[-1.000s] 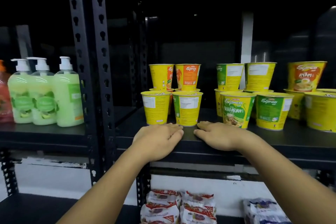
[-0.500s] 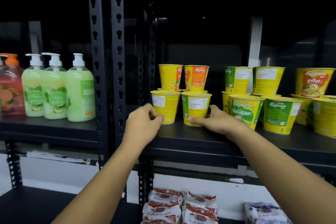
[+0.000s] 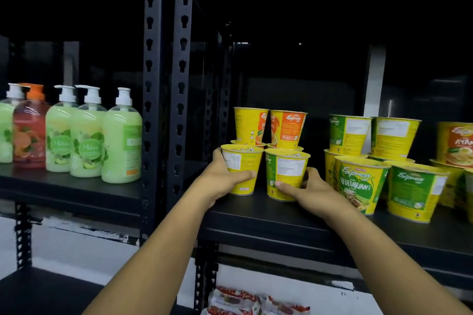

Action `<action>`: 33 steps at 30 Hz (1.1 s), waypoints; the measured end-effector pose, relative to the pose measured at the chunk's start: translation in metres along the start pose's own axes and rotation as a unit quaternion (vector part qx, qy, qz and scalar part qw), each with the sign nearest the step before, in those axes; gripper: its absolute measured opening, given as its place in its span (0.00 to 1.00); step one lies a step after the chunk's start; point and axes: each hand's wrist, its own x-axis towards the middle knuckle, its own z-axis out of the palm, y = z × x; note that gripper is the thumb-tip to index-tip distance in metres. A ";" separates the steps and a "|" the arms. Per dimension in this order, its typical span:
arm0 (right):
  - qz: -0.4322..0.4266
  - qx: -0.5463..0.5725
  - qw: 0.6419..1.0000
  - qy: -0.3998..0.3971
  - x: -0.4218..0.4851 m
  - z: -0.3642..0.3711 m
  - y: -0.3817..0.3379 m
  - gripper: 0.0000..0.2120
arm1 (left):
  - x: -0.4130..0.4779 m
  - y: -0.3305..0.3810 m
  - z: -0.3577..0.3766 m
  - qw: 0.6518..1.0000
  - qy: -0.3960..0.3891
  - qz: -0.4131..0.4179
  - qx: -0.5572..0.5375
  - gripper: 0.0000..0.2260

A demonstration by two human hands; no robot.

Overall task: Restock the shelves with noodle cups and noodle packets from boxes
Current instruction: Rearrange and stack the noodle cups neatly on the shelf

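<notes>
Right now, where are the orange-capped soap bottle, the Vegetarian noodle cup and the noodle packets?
orange-capped soap bottle [image 3: 30, 135]: head view, red body.
Vegetarian noodle cup [image 3: 357, 184]: head view, front label.
noodle packets [image 3: 235, 300]: head view, top wrapper.

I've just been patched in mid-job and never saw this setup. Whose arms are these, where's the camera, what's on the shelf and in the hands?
No machine here: these are a person's two bare arms, seen from one wide-angle camera worn on their head, looking forward and down. The left hand grips the left front noodle cup and the right hand grips the right front noodle cup; both appear to stand on the black shelf, with stacked cups behind and more cups to the right. Soap pump bottles stand in the bay to the left; noodle packets lie lower down.
</notes>
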 end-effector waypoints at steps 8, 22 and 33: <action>-0.019 0.002 1.000 -0.007 0.001 -0.001 0.004 0.42 | 0.002 -0.009 -0.006 1.000 0.007 0.006 0.003 0.36; -0.016 -0.015 1.000 -0.007 -0.001 0.000 0.002 0.41 | -0.001 -0.008 -0.003 0.998 0.028 0.015 0.049 0.39; -0.013 0.001 1.000 -0.016 -0.002 0.000 0.004 0.37 | -0.005 -0.007 -0.008 1.000 0.010 -0.002 -0.008 0.39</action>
